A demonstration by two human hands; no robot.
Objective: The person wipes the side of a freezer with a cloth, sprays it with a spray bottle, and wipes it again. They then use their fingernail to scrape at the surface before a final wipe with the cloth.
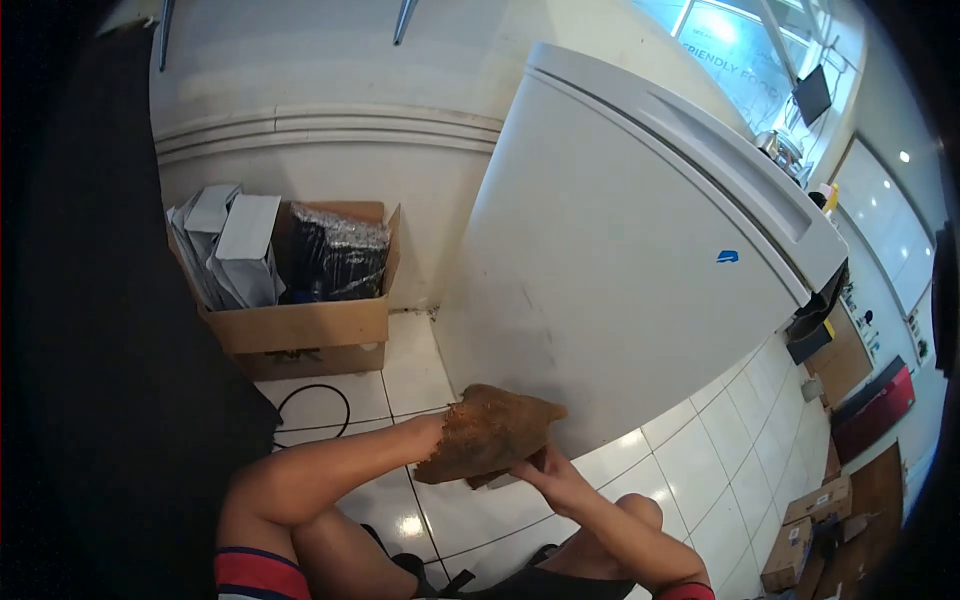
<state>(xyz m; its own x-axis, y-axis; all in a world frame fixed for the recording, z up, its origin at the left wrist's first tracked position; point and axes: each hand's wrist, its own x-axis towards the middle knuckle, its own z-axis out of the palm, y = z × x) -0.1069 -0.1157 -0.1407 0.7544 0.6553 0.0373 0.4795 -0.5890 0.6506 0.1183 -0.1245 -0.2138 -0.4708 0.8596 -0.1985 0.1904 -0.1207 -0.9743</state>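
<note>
Tiled floor (pixel 725 450), brown covering (pixel 495 430) over hidden left hand, right hand (pixel 555 482) against it

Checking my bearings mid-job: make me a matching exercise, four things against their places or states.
1. right hand
2. blue patch
3. black cable
4. cardboard box

A. curved on the floor tiles
B. contains white packages
C. touching the brown item
D. on the white appliance

Pairs: 1-C, 2-D, 3-A, 4-B

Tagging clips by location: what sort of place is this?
Probably a food business's storage corner: white fridge-like appliance, window lettering including "FRIENDLY", and a packed cardboard box on tiled floor.
</note>
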